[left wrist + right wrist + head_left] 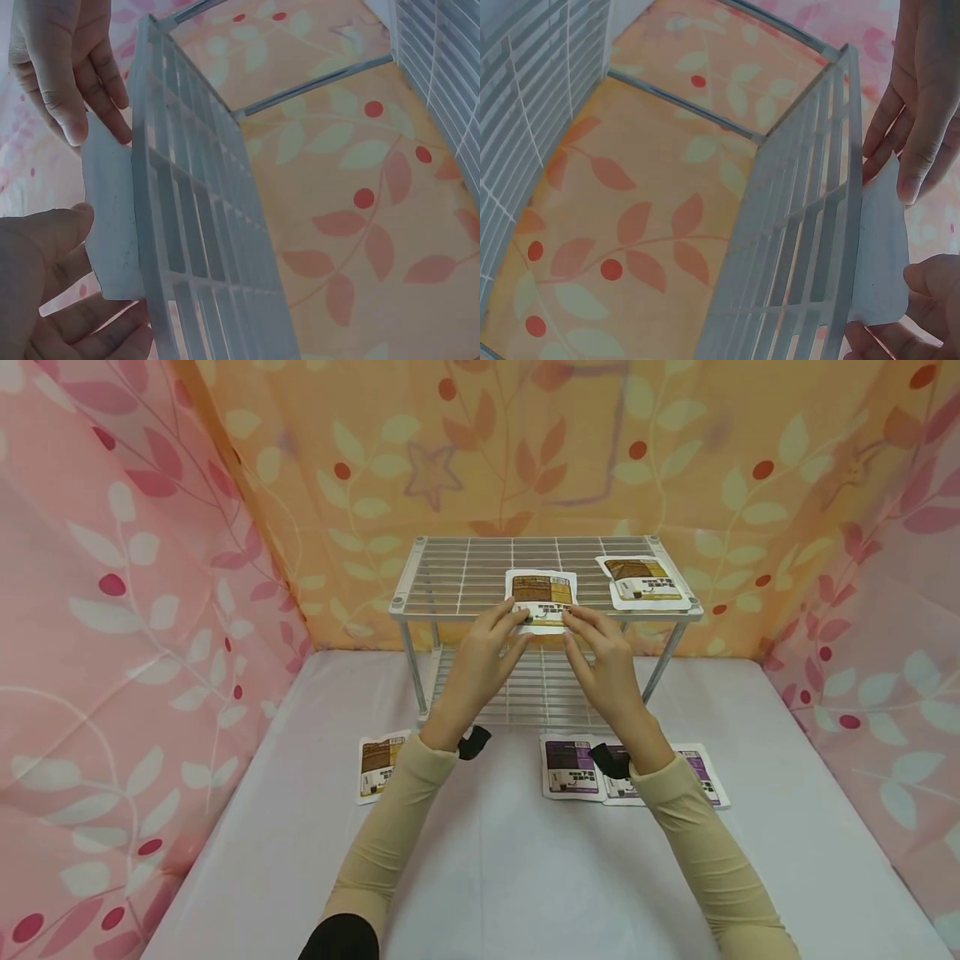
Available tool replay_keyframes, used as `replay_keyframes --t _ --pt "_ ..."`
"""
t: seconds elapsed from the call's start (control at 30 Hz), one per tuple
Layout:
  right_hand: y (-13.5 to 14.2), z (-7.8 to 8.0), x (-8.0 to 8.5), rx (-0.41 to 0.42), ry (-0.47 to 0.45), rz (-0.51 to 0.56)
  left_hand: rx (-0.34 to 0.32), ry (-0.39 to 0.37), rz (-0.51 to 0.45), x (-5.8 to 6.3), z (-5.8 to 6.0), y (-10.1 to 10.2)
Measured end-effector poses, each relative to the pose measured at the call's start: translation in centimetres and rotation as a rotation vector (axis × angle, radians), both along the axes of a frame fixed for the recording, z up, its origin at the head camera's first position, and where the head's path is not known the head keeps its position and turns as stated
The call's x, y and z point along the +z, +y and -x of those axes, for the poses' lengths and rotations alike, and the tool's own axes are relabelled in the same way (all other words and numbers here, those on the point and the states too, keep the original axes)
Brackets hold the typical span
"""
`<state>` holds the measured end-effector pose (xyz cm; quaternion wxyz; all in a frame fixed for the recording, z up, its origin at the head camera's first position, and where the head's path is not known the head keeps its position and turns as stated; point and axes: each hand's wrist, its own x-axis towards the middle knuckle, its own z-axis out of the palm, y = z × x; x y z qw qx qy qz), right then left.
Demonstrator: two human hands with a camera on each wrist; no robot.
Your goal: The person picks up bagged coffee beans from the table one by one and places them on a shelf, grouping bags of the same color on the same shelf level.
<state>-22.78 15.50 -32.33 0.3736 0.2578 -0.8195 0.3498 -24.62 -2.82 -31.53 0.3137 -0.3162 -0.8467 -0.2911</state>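
Both hands hold a flat white-edged packet (542, 587) with a brown and yellow print at the front edge of the wire rack's top shelf (480, 560). My left hand (477, 664) pinches its left side between thumb and fingers, and my right hand (611, 667) pinches the right side. From below, the packet's plain white underside (112, 217) juts out past the shelf edge in the left wrist view. A similar yellow-brown packet (647, 585) lies on the right end of that shelf.
A lower wire shelf (525, 693) sits beneath. On the white table (480, 877), another yellow-brown packet (377, 768) lies partly behind the left sleeve. Several purple-brown packets (572, 768) lie in a row, partly covered by the right arm. Patterned cloth walls (360, 468) surround the table.
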Motion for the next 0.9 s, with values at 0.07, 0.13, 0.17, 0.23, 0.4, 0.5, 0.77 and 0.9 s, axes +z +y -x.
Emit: replay_keyframes --t 0.07,0.13,0.17,0.23,0.4,0.5,0.77,0.9 --pt "-0.1 0.2 0.1 -0.019 0.000 -0.007 0.011 -0.004 0.017 0.1 0.2 0.0" --pt "-0.1 0.4 0.2 -0.042 -0.001 -0.019 0.019 -0.007 0.031 0.2 0.4 0.0" --pt "-0.2 0.5 0.2 -0.056 -0.001 -0.026 0.023 -0.006 0.038 0.2 0.4 0.0" --pt "-0.2 0.6 0.3 -0.078 -0.009 -0.033 0.029 -0.010 0.050 0.3 0.6 0.1" --pt "-0.3 0.8 0.8 -0.150 -0.009 -0.078 0.054 -0.005 0.099 0.6 1.0 0.1" --pt "-0.4 1.0 0.9 -0.201 0.000 -0.114 0.064 0.005 0.116 0.6 1.2 0.2" --pt "-0.4 1.5 1.0 -0.252 -0.036 -0.171 0.086 0.020 0.159 0.9 1.7 0.4" --pt "-0.4 1.6 1.1 -0.264 -0.063 -0.207 0.106 0.015 0.182 1.0 2.1 0.5"
